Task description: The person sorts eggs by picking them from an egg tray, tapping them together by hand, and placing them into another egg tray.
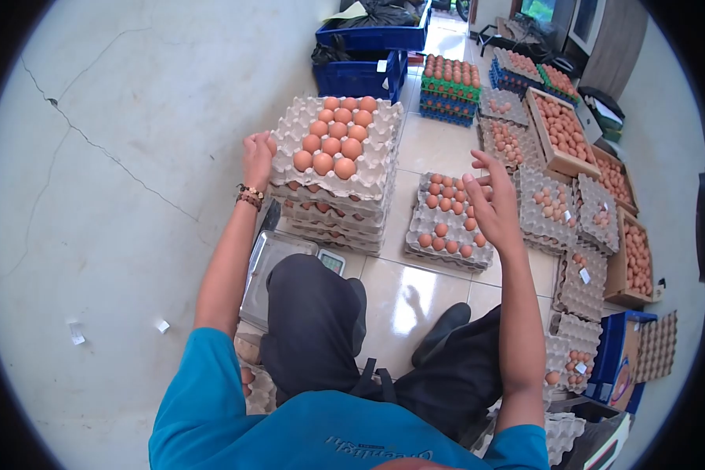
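Note:
My left hand [258, 163], with beaded bracelets at the wrist, is at the left edge of the top tray of a tall stack of grey egg trays [377, 149]. Its fingers are curled, and what looks like a brown egg [272, 146] shows at the fingertips. Brown eggs [338, 130] fill the middle of that tray, with bare cups on both sides. My right hand [493, 205] hovers over the right side of a lower tray stack [415, 227], fingers apart. That tray carries eggs at its far and near ends, and the hand hides part of it.
A scale [260, 274] with a display [331, 262] sits by my knee. Wooden crates of eggs [560, 129] and more trays [544, 205] line the right. Green and blue trays [450, 82] and blue crates [360, 78] stand farther back. A cracked wall [110, 157] bounds the left.

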### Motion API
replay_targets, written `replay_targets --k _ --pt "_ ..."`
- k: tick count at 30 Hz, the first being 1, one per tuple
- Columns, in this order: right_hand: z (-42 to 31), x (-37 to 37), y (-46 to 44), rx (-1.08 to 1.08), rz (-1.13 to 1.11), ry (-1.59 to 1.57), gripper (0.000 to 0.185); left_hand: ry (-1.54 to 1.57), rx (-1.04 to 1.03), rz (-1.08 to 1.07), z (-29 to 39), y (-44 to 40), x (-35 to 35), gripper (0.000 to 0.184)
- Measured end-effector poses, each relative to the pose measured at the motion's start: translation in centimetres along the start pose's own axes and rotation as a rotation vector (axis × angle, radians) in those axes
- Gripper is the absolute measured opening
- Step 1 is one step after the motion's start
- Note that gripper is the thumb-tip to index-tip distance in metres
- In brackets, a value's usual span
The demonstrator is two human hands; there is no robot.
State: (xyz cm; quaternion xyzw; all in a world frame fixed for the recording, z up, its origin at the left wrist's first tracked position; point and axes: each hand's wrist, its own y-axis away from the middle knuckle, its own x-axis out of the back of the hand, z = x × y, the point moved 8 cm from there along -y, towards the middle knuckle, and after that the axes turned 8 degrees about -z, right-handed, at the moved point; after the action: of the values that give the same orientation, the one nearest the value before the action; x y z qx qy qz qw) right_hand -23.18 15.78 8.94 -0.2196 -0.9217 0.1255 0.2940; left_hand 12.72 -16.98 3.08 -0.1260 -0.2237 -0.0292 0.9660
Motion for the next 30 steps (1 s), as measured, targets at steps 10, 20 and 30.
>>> replay_targets --k 10,20,30 --pt "0.6 1.3 0.0 -0.001 0.074 -0.039 0.042 -0.482 -0.33 0.072 -3.4 1.4 -3.2 0.037" --pt "8.0 6.3 -0.6 -0.091 0.331 -0.238 0.036 -0.308 -0.434 0.136 -3.5 1.9 -3.2 0.024" --pt "28.6 1.4 0.1 -0.587 -0.028 -0.075 0.039 0.208 -0.56 0.223 12.7 9.0 -3.0 0.016"
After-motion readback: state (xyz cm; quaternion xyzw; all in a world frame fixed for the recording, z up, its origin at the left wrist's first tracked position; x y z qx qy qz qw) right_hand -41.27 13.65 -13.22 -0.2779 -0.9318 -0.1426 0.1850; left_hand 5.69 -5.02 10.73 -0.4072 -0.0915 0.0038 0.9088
